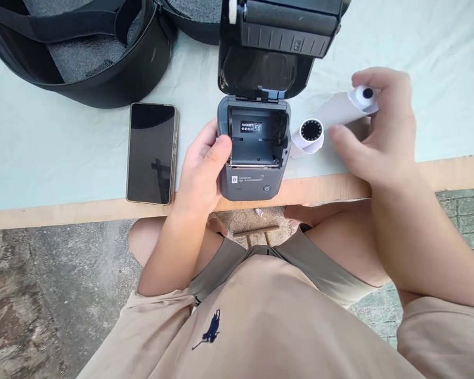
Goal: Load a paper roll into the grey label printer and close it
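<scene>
My left hand [201,168] grips the left side of a small dark grey thermal printer [253,184], its thumb over the rim. The printer's lid [260,71] is swung up, with a black roller on it, and the paper bay [255,150] holds no roll. My right hand [387,126] is at the right, thumb and fingers apart, slightly blurred. Its fingers arch over a white paper roll [359,100] with a dark core. Closer to the printer sits another white paper roll [311,138] with a black toothed core, in front of the thumb. A strip of paper lies between them.
A black zip case [150,68] with grey foam and a strap stands open at the back left. The dark-screened phone [152,152] lies left of my left hand. A pale cloth [450,95] covers the table, whose wooden edge [63,212] runs before my knees.
</scene>
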Demonstrator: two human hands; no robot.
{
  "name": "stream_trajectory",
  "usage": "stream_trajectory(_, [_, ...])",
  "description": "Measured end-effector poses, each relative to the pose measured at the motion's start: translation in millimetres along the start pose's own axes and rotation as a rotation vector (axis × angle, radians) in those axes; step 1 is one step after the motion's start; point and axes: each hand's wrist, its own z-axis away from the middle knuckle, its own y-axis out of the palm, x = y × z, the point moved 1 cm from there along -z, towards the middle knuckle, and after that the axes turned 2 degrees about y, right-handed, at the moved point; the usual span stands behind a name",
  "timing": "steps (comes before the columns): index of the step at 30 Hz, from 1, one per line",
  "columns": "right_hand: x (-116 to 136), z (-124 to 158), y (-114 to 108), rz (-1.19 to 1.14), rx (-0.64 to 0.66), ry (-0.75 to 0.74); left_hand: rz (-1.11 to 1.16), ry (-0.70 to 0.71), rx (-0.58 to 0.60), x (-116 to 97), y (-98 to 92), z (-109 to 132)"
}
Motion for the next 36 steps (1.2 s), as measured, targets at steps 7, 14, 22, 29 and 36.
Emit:
stream_trajectory(7, [-5.8, 0.8, 7.7, -0.186, -0.091, -0.092, 0.02, 0.011, -0.007, 1.0, 0.6, 0.6])
stream_trajectory(14, [13.7, -9.8, -0.1, -1.117, -0.181, 0.459, -0.014, 0.008, -0.024, 2.3, -0.2, 0.7])
stream_trajectory(22, [30.2, -11.3, -8.3, -1.33, -0.02, 0.888, 0.012, 0.011, 0.015, 1.7, -2.1, 1.0])
stream_trajectory(29, [27.1, -7.4, 6.0, -1.156, -0.109, 0.777, 0.014, 0.015, 0.007, 1.1, -0.6, 0.6])
stream_trajectory(36, [-4.4, -2.7, 16.0, -0.988, -0.028, 0.537, -0.009, -0.018, -0.033, -0.4, 1.7, 1.0])
